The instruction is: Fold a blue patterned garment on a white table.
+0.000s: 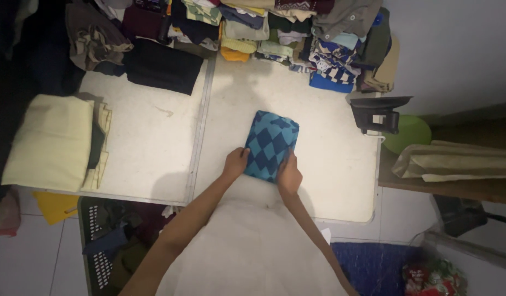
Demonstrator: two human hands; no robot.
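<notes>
From up here I see the white table filling most of the view, with a metal seam running down it left of centre. Along its far edge sits a long heap of mixed clothes, colours all jumbled. At the left end lies a pale yellow folded stack, and behind it a black folded garment.

Below the table's near-left corner stands a dark laundry basket with perforated sides; it holds crumpled dark clothing, though the light is poor there and I can't tell the pieces apart.

On the right edge of the table rests a dark clothes iron, with a green round object just beyond it.

Near the front of the table, right of the seam, lies the folded blue garment, a compact rectangle patterned in light and dark blue diamonds, turned slightly clockwise. My left hand rests on its near-left corner, fingers curled against the edge. My right hand lies flat on its near-right side, fingers together, pressing down on the cloth rather than gripping it.
</notes>
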